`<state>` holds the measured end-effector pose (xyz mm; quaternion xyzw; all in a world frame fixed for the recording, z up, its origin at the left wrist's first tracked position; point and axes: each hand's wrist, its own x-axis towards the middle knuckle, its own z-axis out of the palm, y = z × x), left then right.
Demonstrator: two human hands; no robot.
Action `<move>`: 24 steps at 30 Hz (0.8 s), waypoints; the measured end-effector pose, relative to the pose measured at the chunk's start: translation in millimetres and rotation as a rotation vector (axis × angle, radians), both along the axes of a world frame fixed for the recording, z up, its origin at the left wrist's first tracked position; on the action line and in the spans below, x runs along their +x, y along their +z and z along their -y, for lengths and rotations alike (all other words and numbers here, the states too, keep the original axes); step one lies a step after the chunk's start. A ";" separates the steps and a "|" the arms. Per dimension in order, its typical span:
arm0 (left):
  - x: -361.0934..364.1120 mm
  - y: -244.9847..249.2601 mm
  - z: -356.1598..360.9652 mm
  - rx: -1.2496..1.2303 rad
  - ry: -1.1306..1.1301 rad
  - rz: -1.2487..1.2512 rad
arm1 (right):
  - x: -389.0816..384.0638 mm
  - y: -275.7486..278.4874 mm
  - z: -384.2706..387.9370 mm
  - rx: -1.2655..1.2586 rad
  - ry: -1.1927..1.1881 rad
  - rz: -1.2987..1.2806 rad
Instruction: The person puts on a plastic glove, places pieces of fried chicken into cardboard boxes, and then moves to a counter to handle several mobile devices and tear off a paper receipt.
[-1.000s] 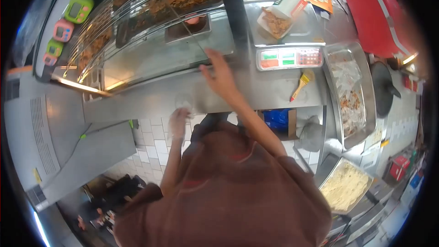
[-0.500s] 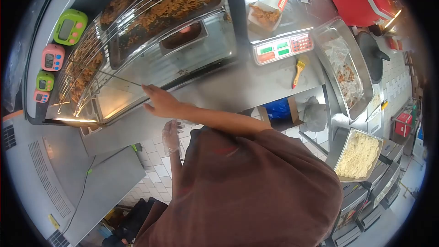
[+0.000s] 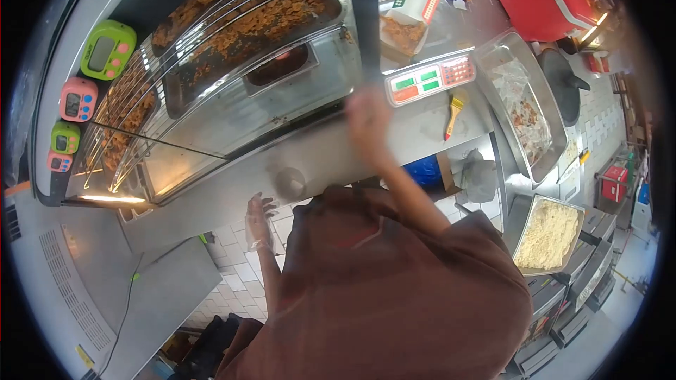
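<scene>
My right hand (image 3: 370, 116), smeared by motion, is at the lower right corner of the heated display cabinet (image 3: 296, 123), by the dark upright frame bar (image 3: 362, 21). Its fingers cannot be made out. Lower down, near the counter's front edge, my left hand (image 3: 258, 218) wears a clear plastic glove. Its fingers are apart and nothing shows in them. Inside the cabinet, fried pieces and crumbs (image 3: 274, 14) lie in dark trays beneath a wire rack (image 3: 232, 17). A small metal pan (image 3: 282, 70) sits in front of them.
A lit digital scale (image 3: 429, 81) stands on the counter, with a paper box of fried food (image 3: 403, 32) behind it and a yellow brush (image 3: 454, 114) in front. Farther right are a lined metal tray (image 3: 524, 105) and a pan of pale flour (image 3: 549, 236). Several timers (image 3: 108, 49) hang at left.
My right hand has swung right, from the left part of the cabinet front to its right corner. The left hand stays low, slightly shifted. The view has tilted slightly.
</scene>
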<state>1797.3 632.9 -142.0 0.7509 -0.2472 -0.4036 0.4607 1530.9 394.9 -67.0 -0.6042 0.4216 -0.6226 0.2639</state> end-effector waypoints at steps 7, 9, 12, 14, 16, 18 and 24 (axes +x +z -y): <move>-47.6 8.5 10.3 0.018 -0.163 -0.082 | -133.7 -49.7 137.6 0.757 -0.243 0.006; -55.9 3.6 16.0 0.036 -0.246 -0.054 | -144.4 -83.2 173.8 0.803 -0.213 -0.262; -83.9 22.1 26.7 0.115 -0.354 0.052 | -146.9 -84.5 163.6 0.845 -0.111 -0.260; -94.2 22.9 30.3 0.031 -0.461 0.096 | -143.1 -100.2 147.9 0.392 -0.407 -0.520; -113.8 34.6 42.6 0.023 -0.496 0.045 | -143.4 -72.0 96.5 0.425 -0.348 -0.402; -137.5 65.2 56.9 -0.053 -0.575 0.011 | -143.5 -49.5 29.7 0.477 -0.288 -0.253; -218.9 36.6 100.5 -0.337 -0.732 -0.454 | -165.7 -53.1 -170.7 0.669 -0.348 0.000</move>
